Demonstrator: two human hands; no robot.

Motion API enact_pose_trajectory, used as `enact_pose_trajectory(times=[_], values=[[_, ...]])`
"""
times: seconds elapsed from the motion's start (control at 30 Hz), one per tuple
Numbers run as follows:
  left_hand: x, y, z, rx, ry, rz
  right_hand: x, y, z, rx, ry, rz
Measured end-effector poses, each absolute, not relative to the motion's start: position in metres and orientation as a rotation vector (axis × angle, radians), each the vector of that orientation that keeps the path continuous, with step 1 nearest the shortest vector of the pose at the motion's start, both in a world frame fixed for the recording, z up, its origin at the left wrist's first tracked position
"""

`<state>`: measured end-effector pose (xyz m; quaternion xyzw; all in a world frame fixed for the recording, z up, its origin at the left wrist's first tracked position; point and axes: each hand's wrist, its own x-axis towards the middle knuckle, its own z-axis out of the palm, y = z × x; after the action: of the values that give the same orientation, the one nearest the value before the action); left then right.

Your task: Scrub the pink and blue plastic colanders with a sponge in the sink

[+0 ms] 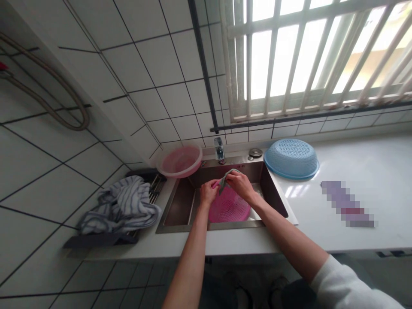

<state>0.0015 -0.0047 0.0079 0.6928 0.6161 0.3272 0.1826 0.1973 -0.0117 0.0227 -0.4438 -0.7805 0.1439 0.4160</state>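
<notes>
Both my hands are over the steel sink [180, 206]. My left hand [208, 192] grips the rim of a pink perforated basket [229, 207] that lies in the sink. My right hand [240, 184] is closed on a grey-green cloth [229, 175] and presses it against the basket's upper edge. The cloth bunches between the two hands.
A pink translucent bowl [179, 161] sits on the sink's back left corner, beside the faucet [219, 149]. A blue colander [291, 158] lies upside down on the white counter [354, 171] to the right. A striped towel [124, 205] lies on a dark rack at the left. A barred window is above.
</notes>
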Motion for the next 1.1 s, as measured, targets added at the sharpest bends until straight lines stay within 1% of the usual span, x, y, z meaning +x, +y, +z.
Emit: enact_pose_trajectory(times=[0.13, 0.2, 0.27, 0.37, 0.47, 0.6, 0.77, 0.83, 0.97, 1.03, 1.1], values=[[0.001, -0.006, 0.011, 2.001, 1.699, 0.879, 0.189, -0.011, 0.025, -0.849, -1.677, 0.669], [0.002, -0.006, 0.011, 2.016, 1.615, 0.875, 0.189, -0.007, 0.02, -0.853, -1.605, 0.751], [0.003, -0.005, 0.009, 2.022, 1.566, 0.889, 0.196, -0.002, 0.013, -0.977, -1.684, 0.687], [0.003, -0.004, 0.008, 2.053, 1.584, 0.897, 0.211, 0.006, 0.002, -1.183, -1.892, 0.394], [0.0, -0.005, 0.01, 2.056, 1.685, 0.903, 0.222, 0.009, -0.001, -1.317, -1.923, 0.172], [0.0, -0.006, 0.015, 2.063, 1.784, 0.841, 0.211, 0.007, 0.0, -1.394, -1.987, 0.184], [0.008, -0.01, 0.02, 2.127, 1.812, 0.649, 0.203, 0.006, -0.002, -1.168, -2.264, 0.145], [0.008, -0.012, 0.022, 2.113, 1.874, 0.678, 0.217, 0.008, -0.006, -1.204, -2.226, 0.159], [0.006, -0.013, 0.023, 2.045, 1.936, 0.833, 0.242, 0.01, -0.016, -1.49, -1.971, 0.177], [0.009, -0.012, 0.02, 2.053, 1.897, 0.826, 0.238, 0.008, -0.02, -1.462, -1.975, 0.167], [0.013, -0.012, 0.016, 2.102, 1.84, 0.741, 0.226, 0.005, -0.022, -1.338, -2.066, 0.151]])
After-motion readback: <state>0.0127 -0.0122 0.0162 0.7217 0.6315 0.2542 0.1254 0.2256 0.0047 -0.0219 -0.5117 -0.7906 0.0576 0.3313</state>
